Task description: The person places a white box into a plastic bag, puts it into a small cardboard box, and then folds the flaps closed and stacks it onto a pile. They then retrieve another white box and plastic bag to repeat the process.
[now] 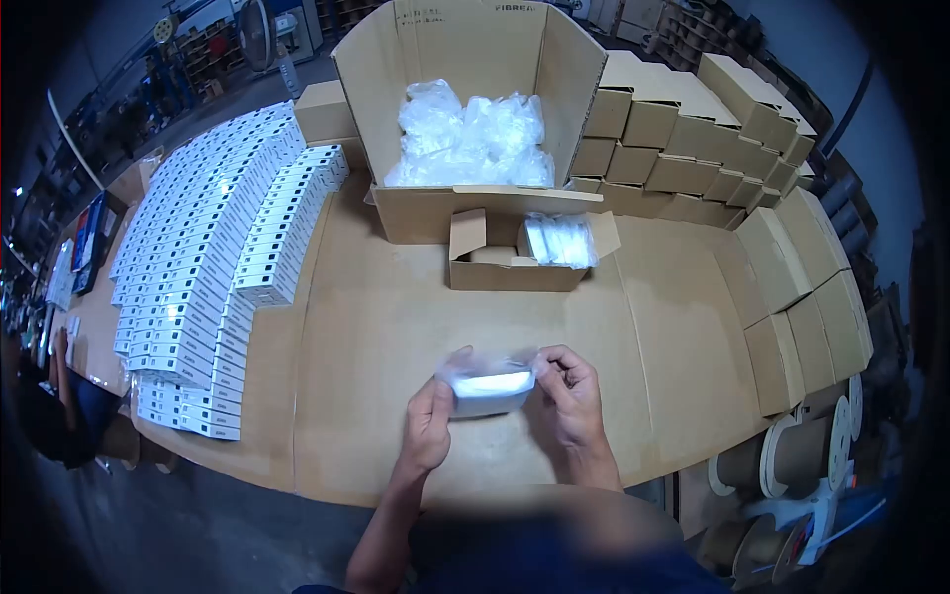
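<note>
Tan work surface [386, 317] spans the workshop foreground. White packet [492, 396] is located between both hands, long axis roughly 9 to 3 o'clock. Left hand [428, 421], nearer the packet body, grips its 9 o'clock end; right hand [572, 396] pinches clear film [495, 361] near 2 o'clock. Small carton [515, 278] stands apart, just past 12 o'clock.

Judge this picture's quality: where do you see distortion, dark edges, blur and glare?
Head view: the table bows outward in front and the corners fall to black; head view: the clear wrapping by the white packet looks blurred; head view: the plastic bags in the large carton glare bluish-white.
</note>
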The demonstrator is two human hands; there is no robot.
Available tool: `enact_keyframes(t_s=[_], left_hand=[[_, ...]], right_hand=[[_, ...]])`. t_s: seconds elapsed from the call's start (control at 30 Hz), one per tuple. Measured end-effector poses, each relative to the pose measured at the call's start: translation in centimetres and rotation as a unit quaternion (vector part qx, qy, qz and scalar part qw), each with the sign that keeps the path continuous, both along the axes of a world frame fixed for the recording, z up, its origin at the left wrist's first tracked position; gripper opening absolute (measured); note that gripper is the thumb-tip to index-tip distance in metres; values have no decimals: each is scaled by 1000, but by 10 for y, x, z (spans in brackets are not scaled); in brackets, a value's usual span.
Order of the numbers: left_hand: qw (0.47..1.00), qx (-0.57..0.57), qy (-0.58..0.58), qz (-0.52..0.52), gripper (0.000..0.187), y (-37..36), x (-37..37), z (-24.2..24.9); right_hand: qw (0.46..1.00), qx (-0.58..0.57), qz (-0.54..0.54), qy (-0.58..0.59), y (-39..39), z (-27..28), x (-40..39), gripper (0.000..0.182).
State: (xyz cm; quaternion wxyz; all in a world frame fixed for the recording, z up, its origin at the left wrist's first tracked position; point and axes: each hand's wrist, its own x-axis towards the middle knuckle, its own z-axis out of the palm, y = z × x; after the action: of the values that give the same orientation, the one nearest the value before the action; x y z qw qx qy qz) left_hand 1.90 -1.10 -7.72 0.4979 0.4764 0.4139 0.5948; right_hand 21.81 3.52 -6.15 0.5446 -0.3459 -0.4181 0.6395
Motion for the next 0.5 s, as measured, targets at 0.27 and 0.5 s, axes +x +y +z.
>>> enact_keyframes(t_s=[0.27, 0.5], left_hand=[[995, -10, -99, 13, 54, 2, 4, -12], [994, -55, -93, -10, 39, 2, 12, 1]], right_hand=[[992, -15, 40, 118, -5, 24, -18, 25], [996, 34, 46, -65, -7, -4, -14, 32]])
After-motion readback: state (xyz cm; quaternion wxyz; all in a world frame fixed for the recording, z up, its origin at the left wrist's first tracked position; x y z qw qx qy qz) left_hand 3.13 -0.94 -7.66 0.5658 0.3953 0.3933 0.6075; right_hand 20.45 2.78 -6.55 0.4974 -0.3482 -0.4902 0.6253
